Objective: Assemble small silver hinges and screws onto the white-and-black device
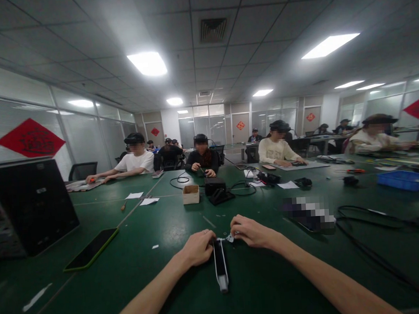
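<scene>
A long narrow piece (221, 266), black along its middle with white edges and a pale blunt near end, lies on the green table in front of me. My left hand (199, 247) is closed at its far end, with the fingertips pressed against it. Just to the right, my right hand (251, 230) pinches a small whitish, shiny scrap (229, 238) close to that same end. The fingers hide part of the scrap, and its exact kind is too small to make out.
A phone in a green case (91, 250) and a black HP computer case (36, 206) are at left. Ahead stand a small open box (191, 194) and a black device (215, 186). Cables (372, 242) and a blue tray (405, 180) lie right. Several people sit beyond.
</scene>
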Action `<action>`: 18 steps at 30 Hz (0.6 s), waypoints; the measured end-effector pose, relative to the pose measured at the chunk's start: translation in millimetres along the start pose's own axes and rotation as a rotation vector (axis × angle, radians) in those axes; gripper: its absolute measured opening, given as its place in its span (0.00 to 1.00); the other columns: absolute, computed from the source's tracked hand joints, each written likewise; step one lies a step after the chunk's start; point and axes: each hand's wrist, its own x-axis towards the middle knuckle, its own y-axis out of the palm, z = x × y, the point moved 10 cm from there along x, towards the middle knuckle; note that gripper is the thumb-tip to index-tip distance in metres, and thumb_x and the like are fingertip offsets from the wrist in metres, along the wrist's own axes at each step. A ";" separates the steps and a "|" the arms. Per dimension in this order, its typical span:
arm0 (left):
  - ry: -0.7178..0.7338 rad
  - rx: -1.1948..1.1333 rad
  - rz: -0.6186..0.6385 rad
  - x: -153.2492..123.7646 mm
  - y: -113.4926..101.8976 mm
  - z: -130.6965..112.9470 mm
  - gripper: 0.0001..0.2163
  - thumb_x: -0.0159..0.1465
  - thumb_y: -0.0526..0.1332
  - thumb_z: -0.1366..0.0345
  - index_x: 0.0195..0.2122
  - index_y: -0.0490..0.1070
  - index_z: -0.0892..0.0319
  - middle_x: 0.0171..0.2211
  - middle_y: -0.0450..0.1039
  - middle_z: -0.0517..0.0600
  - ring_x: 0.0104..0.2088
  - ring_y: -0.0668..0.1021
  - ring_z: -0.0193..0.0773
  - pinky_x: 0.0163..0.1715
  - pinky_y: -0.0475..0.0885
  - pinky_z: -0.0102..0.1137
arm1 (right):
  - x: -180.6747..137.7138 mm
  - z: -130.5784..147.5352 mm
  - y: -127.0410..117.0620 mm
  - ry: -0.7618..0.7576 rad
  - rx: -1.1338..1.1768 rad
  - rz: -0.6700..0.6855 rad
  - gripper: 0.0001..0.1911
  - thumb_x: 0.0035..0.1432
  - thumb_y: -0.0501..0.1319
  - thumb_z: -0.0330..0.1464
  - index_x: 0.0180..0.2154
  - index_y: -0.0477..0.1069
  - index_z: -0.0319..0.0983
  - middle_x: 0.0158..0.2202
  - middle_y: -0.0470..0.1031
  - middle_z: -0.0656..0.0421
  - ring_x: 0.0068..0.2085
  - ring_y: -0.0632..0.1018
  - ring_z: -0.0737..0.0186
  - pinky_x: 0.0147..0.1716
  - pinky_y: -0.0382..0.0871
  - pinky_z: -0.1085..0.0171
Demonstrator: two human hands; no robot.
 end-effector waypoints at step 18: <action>0.028 0.025 -0.004 2.1 1.4 0.4 0.11 0.59 0.51 0.72 0.42 0.67 0.57 0.40 0.72 0.50 0.39 0.75 0.39 0.39 0.69 0.29 | -16.5 -101.4 -4.3 0.323 -0.138 -0.165 0.09 0.60 0.53 0.28 0.37 0.71 0.34 0.36 0.72 0.53 0.40 0.70 0.59 0.43 0.64 0.62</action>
